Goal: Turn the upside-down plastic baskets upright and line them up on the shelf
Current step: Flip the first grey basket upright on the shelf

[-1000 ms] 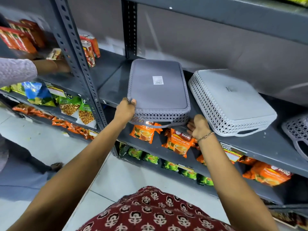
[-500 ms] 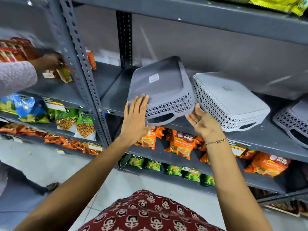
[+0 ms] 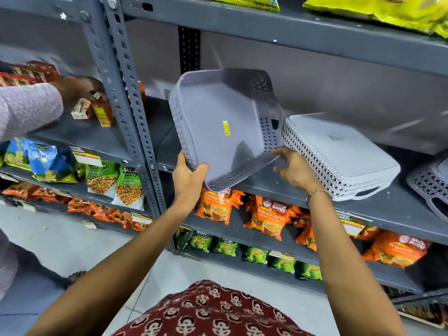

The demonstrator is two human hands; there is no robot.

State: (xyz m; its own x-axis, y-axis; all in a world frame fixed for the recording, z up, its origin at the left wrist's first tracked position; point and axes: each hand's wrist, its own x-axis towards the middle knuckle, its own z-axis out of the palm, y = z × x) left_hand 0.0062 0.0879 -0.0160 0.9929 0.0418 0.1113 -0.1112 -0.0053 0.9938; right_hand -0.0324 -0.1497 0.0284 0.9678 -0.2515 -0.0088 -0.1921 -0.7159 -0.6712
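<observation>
Setting: shop aisle, grey metal shelf (image 3: pixel 388 209) rack, pale tiled floor (image 3: pixel 60 241) below.
Left hand (image 3: pixel 188 177): clamped on near-left corner of grey basket (image 3: pixel 225 127), thumb over the rim.
Right hand (image 3: pixel 294 167): fingers spread, fingertips touching the basket's near-right rim; no firm grip visible.
Grey basket: lifted off the shelf, tilted steeply, open side facing the camera, yellow sticker (image 3: pixel 226 128) on inner floor.
White basket (image 3: pixel 339 156): just right of the grey one, upside down on the shelf, base up.
Third basket (image 3: pixel 431 190): far right edge, partly cut off, orientation unclear.
Below: orange tea packs (image 3: pixel 266 217) on next shelf down, green packs (image 3: pixel 254 254) under those.
Left bay: another person's sleeve (image 3: pixel 26 110) and hand (image 3: pixel 77 87) among small cartons (image 3: pixel 93 111); snack bags (image 3: pixel 114 185) lower.
Top: yellow bags (image 3: pixel 388 10) overhead.
</observation>
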